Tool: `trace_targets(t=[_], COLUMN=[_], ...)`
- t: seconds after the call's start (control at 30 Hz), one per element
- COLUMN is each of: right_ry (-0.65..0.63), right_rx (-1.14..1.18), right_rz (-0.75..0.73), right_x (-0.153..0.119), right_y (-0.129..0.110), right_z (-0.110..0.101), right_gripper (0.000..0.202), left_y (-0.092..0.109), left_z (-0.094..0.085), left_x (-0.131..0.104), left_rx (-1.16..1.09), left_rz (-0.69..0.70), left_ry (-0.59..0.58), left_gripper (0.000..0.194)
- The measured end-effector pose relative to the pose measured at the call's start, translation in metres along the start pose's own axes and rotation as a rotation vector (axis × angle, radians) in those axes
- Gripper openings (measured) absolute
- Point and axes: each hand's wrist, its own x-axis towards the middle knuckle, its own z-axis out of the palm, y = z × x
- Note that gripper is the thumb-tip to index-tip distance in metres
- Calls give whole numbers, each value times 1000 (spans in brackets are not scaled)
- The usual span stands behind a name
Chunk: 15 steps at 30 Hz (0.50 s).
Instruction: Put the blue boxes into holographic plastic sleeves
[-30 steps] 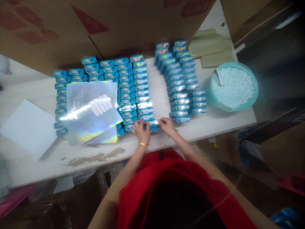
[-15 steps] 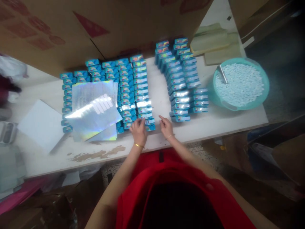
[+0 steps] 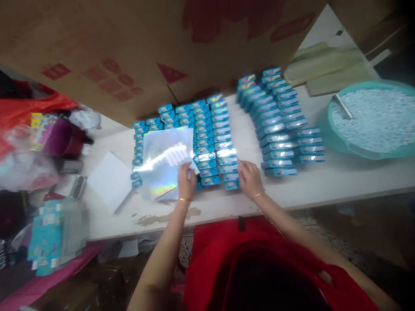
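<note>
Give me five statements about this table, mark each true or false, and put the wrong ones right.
1. The left hand is at the shiny sheets. True.
2. A metal handle sticks out of the green tub. True.
3. The green tub stands left of the blue boxes. False: it stands to their right.
4. The right hand is inside the green tub. False: it is beside a row of blue boxes.
5. A white sheet lies left of the shiny sheets. True.

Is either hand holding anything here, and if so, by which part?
It cannot be told. The left hand is near the right edge of the sheets, the right hand beside the boxes; blur hides any grip.
</note>
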Motion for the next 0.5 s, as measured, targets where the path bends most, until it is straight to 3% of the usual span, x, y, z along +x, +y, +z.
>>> trace_targets(t=[0.1, 0.17, 0.23, 0.37, 0.5], right_ry=[-64, -181, -288, -378, -360], right_rx=[81, 77, 44, -39, -50], right_rz=[-213, -318, -372, -356, -342], right_x=[47, 77, 100, 118, 116], right_y=[-78, -126, -159, -178, -173], right_z=[29, 61, 93, 135, 139], right_gripper=[45, 45, 44, 42, 39], left_y=[-70, -104, -124, -135, -140], left_z=[-46, -62, -66, -59, -55], left_x=[47, 72, 88, 92, 81], left_rx=[116, 196, 276, 414, 435], left_rz=[-99, -113, -115, -99, -21], left_ry=[105, 39, -98, -288, -219], left_gripper=[33, 34, 31, 26, 27])
